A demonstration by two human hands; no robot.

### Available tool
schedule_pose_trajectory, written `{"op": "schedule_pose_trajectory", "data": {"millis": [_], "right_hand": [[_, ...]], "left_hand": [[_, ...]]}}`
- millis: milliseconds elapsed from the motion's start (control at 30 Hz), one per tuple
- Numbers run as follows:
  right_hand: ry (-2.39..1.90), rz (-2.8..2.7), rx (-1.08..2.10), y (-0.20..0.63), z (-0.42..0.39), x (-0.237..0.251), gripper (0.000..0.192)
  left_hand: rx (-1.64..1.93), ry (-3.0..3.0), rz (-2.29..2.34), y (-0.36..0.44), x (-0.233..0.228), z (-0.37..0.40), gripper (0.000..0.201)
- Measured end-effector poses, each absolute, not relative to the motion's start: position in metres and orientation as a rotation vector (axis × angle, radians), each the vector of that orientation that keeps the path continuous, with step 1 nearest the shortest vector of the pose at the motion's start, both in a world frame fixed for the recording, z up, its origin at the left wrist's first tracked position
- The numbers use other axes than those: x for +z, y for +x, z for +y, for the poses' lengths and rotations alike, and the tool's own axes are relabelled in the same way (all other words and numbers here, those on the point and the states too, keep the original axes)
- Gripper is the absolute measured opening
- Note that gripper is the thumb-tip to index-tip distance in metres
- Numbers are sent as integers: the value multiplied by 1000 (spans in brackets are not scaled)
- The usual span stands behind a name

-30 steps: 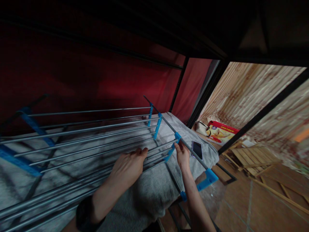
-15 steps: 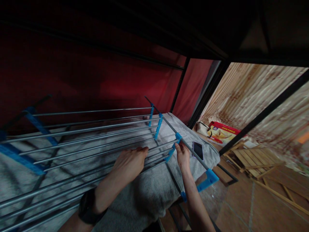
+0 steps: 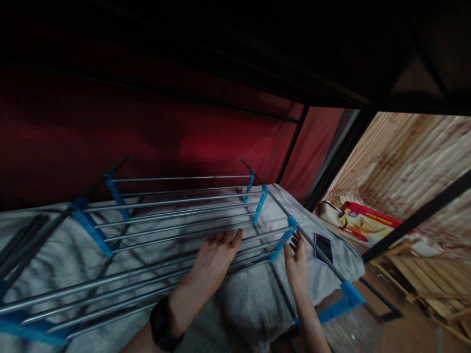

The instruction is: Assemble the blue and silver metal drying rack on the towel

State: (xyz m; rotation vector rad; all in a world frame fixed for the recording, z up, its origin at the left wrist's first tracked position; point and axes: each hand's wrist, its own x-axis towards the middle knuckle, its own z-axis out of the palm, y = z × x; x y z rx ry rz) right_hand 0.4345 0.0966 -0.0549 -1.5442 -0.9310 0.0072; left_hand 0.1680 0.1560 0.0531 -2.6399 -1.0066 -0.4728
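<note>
While flat and open, both hands [image 3: 257, 257] on drying rack [image 3: 176, 220] rails

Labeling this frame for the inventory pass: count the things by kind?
Drying rack: 1, the left hand lying flat on its rods, the right hand open at its blue end clip.
Grey blanket: 1
Phone: 1
Red printed box: 1
Wooden pallet: 1
Total: 5
</note>
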Motion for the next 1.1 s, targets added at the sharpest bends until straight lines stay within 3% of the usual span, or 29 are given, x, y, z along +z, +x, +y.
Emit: {"op": "schedule_pose_trajectory", "data": {"millis": [167,367,567,667,800,933,1100], "right_hand": [[-1605,-1107,-181,403,69,-56,51],[-1447,-1468,-296,353,64,-38,38],[-1210,-1701,-372,311,84,-8,42],[-1125,-1850,-372,282,92,8,41],[-1037,-2059,-385,240,96,26,43],[-975,-2242,-440,206,102,35,49],[-961,-2384,-513,180,119,38,53]], "left_hand": [[-709,-2431,-985,137,50,146,65],[-1204,-2190,-857,89,24,118,37],[-1778,-1831,-1540,21,-29,95,6],[-2193,-1307,-1956,-12,-48,95,23],[-2468,-804,-2106,-34,-54,99,34],[-2510,-864,-1991,-36,-40,109,48],[-2509,-1069,-1852,-43,-19,130,46]]}}
